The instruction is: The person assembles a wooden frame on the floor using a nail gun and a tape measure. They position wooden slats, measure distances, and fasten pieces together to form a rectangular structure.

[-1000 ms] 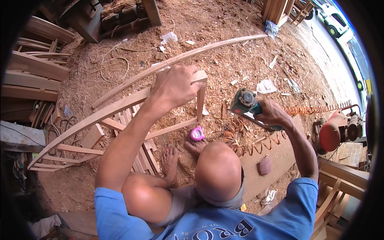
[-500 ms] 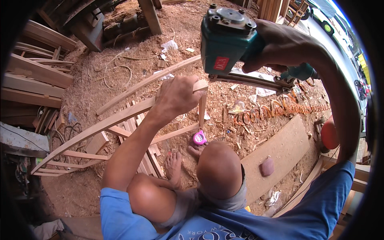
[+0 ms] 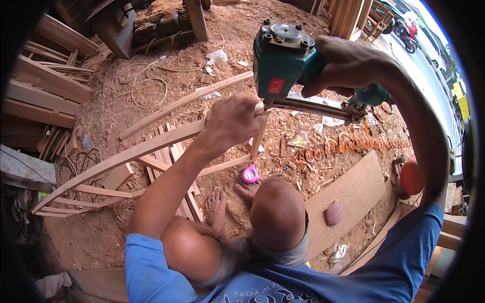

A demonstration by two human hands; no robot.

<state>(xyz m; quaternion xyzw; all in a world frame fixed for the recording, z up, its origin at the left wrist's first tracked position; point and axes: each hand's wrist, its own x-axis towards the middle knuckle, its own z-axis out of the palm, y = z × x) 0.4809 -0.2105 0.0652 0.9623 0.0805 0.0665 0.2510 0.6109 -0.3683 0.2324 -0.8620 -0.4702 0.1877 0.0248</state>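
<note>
My left hand [image 3: 233,122] is closed around the upper end of a long curved wooden strip, part of a wooden frame [image 3: 126,154] with crosspieces that stretches down to the left. In my right hand [image 3: 351,63] is a teal pneumatic nail gun [image 3: 285,58], gripped by its handle. The gun's nose sits at the strip's end, just beside my left fingers; whether it presses on the wood is hard to see. A short upright piece [image 3: 258,139] joins that end to a lower strip.
A pink tape measure [image 3: 250,174] lies by my foot. An orange coiled air hose [image 3: 348,144] runs across wood shavings at right, near a flat board [image 3: 348,202] bearing a reddish block [image 3: 333,214]. Planks [image 3: 48,86] are stacked at left. Another curved strip [image 3: 187,103] lies beyond the frame.
The nail gun has come down slightly, bringing its nose to the strip's end. My left hand and the frame's held end have shifted a little.
</note>
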